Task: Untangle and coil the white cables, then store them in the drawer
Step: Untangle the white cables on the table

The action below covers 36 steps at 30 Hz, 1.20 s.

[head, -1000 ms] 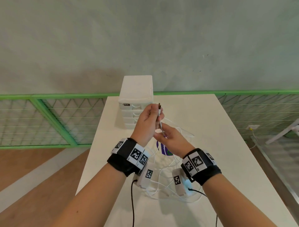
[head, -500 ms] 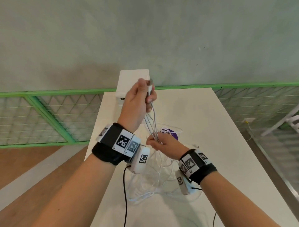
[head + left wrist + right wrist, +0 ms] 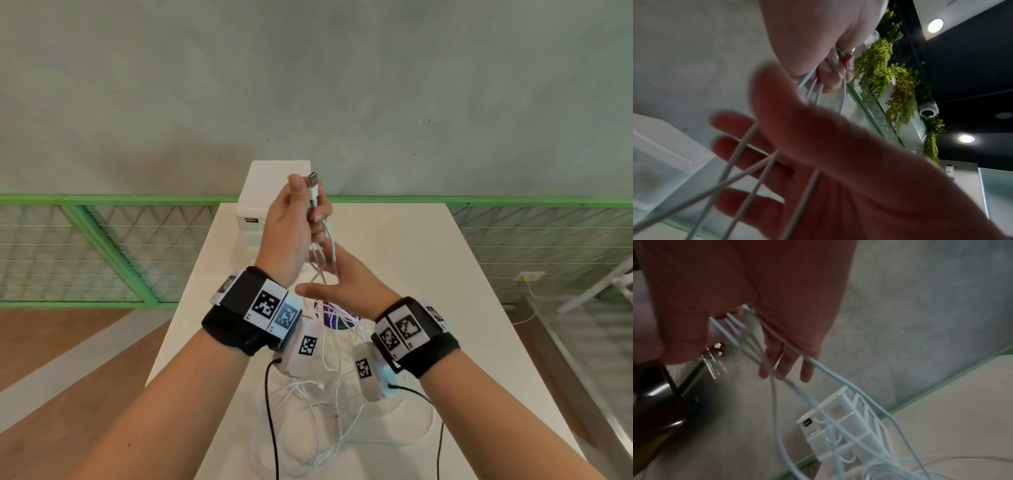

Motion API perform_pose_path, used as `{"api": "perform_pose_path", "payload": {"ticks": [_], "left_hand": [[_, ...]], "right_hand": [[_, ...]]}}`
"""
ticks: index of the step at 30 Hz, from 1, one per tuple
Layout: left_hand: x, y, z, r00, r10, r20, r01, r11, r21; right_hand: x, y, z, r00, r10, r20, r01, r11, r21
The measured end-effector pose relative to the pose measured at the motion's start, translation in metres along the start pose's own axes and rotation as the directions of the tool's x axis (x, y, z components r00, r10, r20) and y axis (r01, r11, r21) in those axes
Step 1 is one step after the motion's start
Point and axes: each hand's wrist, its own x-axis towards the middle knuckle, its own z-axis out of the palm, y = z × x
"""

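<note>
Left hand (image 3: 291,229) raised at 12 o'clock over the white rectangular table (image 3: 428,274), fingers curled round a bundle of thin white cables (image 3: 330,246); a metal USB plug (image 3: 313,179) sticks up above the thumb. Right hand (image 3: 346,284) just below it, fingers straight and spread, strands running across its palm. Slack cable lies in loose loops on the table at 6 o'clock. White plastic drawer unit (image 3: 263,205) at 11 o'clock behind the left hand, drawers closed.
</note>
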Motion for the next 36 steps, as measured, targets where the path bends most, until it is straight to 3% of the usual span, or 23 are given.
{"api": "perform_pose_path", "payload": {"ticks": [3,6,9,14,16,18,20,21,22,24,25,30,36], "left_hand": [[0.002,-0.001,0.002,0.999,0.022,-0.028,-0.023,1.000,-0.018],[0.007,-0.005,-0.016,0.985,0.072,-0.155,-0.086,0.992,-0.089],[0.009,-0.026,-0.034,0.955,0.101,-0.278,-0.094,0.995,0.039],[0.009,-0.071,-0.066,0.880,-0.085,-0.467,0.232,0.935,0.268],[0.007,-0.083,-0.081,0.856,-0.145,-0.497,0.378,0.831,0.408],[0.002,-0.088,-0.089,0.896,0.012,-0.443,0.326,0.660,0.677],[-0.006,-0.081,-0.078,0.956,0.185,-0.227,0.087,0.560,0.824],[-0.009,-0.077,-0.069,0.982,0.162,-0.096,-0.013,0.566,0.824],[-0.012,-0.074,-0.058,0.998,0.062,0.026,-0.057,0.592,0.804],[-0.018,-0.072,-0.041,0.959,-0.199,0.199,-0.023,0.648,0.761],[-0.020,-0.074,-0.037,0.930,-0.275,0.244,0.001,0.666,0.746],[-0.021,-0.080,-0.039,0.916,-0.339,0.213,0.116,0.733,0.670],[-0.025,-0.060,-0.019,0.864,-0.448,0.231,0.331,0.849,0.411]], "right_hand": [[-0.004,0.000,0.003,1.000,0.005,-0.006,-0.005,0.996,0.095],[-0.017,0.008,-0.010,0.996,0.027,-0.086,-0.012,0.987,0.163],[-0.019,0.017,-0.023,0.979,0.010,-0.202,-0.004,0.999,0.033],[-0.016,0.025,-0.033,0.968,-0.003,-0.250,-0.035,0.988,-0.147],[-0.015,0.030,-0.039,0.967,0.025,-0.253,-0.084,0.970,-0.226],[-0.014,0.033,-0.042,0.975,0.051,-0.218,-0.128,0.927,-0.354],[-0.012,0.034,-0.040,0.986,0.065,-0.156,-0.130,0.884,-0.450],[-0.011,0.034,-0.038,0.989,0.063,-0.133,-0.120,0.871,-0.477],[-0.010,0.033,-0.036,0.991,0.056,-0.118,-0.108,0.860,-0.498],[-0.008,0.030,-0.033,0.995,0.028,-0.097,-0.075,0.851,-0.520],[-0.007,0.027,-0.034,0.996,0.012,-0.092,-0.058,0.854,-0.518],[-0.009,0.015,-0.050,0.971,-0.085,-0.226,0.000,0.936,-0.352],[-0.010,0.008,-0.063,0.928,-0.138,-0.347,0.083,0.982,-0.169]]}}
